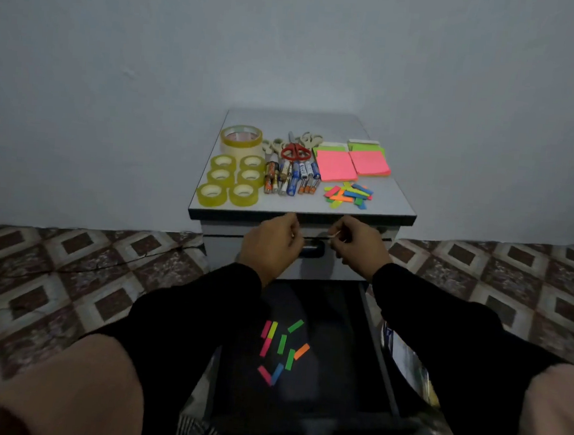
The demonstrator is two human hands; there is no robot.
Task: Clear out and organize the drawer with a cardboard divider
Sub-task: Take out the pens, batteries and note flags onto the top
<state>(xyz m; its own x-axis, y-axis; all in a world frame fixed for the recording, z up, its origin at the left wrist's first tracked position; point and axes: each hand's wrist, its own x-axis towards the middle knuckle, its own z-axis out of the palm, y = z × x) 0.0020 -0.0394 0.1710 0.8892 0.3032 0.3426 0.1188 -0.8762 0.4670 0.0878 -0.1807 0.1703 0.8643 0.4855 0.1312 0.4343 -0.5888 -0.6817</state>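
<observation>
The open lower drawer (376,348) is dark inside, with several loose coloured sticky flags (282,349) scattered on its bottom. Both hands hover above it, in front of the closed upper drawer's handle (312,248). My right hand (359,245) pinches a small pale strip (334,234) between thumb and fingertip. My left hand (271,243) has its fingers curled with the tips pressed together, a short gap from the strip; I see nothing in it. No cardboard divider is in view.
The cabinet top (393,200) holds tape rolls (233,178), several scissors (294,147), batteries (290,180), pink and green sticky note pads (351,162) and a pile of flags (347,194). Patterned floor tiles (68,268) lie on both sides. My knees frame the drawer.
</observation>
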